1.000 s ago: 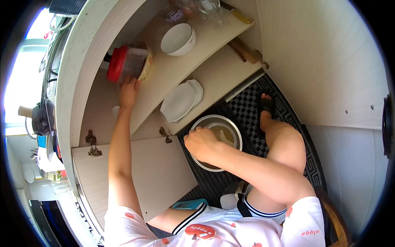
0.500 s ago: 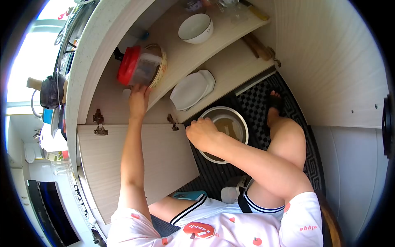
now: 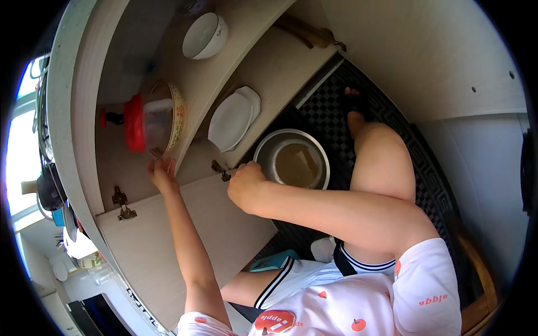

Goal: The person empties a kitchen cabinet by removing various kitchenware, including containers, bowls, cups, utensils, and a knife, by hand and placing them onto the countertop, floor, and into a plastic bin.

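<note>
On the upper cabinet shelf, a clear container with a red lid lies on its side inside a patterned bowl. My left hand is just below them at the shelf edge, fingers stretched out, with nothing visible in it. My right hand is curled beside the left rim of a metal basin holding murky liquid and a pale piece; whatever its fingers might hold is hidden. A white bowl sits farther along the upper shelf. White plates lie on the lower shelf.
An open cabinet door extends below my left arm, and another door panel stands at the right. Wooden items lie on the lower shelf's far end. A dark mat is under the basin. A wooden chair is at the lower right.
My left hand has drawn back slightly from the container and bowl, its fingers now spread. My right hand stays curled but sits farther left of the basin's middle. The head view has shifted.
</note>
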A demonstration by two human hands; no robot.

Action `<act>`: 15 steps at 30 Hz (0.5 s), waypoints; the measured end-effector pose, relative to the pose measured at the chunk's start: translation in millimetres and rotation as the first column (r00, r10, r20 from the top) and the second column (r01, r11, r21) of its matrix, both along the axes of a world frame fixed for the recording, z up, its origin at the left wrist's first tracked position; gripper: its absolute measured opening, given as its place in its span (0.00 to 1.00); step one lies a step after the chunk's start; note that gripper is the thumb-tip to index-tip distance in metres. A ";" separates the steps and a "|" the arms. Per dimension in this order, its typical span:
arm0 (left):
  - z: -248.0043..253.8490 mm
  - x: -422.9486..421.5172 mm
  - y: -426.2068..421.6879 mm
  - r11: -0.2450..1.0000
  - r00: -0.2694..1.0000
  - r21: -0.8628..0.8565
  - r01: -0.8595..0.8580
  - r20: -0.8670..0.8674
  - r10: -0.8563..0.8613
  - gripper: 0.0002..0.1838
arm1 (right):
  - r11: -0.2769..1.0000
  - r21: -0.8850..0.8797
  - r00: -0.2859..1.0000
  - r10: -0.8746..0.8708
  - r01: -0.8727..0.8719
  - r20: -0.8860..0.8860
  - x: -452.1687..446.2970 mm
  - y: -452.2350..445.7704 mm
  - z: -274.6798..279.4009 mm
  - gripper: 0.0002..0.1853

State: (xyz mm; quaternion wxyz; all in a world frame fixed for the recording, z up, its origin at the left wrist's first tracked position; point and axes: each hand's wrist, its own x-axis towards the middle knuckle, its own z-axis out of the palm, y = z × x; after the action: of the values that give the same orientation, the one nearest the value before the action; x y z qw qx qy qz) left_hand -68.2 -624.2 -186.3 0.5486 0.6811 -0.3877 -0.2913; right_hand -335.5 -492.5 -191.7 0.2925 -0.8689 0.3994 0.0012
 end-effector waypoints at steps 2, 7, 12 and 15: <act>2.6 12.3 -11.8 0.993 0.958 0.068 0.095 -0.279 -0.072 0.22 | 0.999 0.018 0.999 0.031 -0.031 -0.009 1.2 -0.3 0.9 0.14; -0.7 33.6 -38.6 0.961 0.884 0.192 0.198 -0.459 -0.090 0.17 | 0.996 0.047 0.997 0.074 -0.072 -0.036 6.4 -1.5 -1.4 0.17; 7.1 12.6 -44.8 0.921 0.840 0.298 0.253 -0.539 -0.056 0.17 | 0.992 0.079 0.994 0.106 -0.103 -0.032 8.4 -4.8 1.6 0.20; 5.0 17.5 -52.5 0.917 0.827 0.334 0.216 -0.562 0.010 0.17 | 0.991 0.083 0.994 0.111 -0.109 -0.021 5.6 -5.2 1.4 0.21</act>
State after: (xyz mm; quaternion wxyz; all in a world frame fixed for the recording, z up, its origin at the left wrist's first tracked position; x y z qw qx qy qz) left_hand -50.6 -676.7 -181.3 0.4760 0.6390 -0.1849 -0.5753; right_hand -329.9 -497.7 -190.3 0.3219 -0.8769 0.3541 0.0446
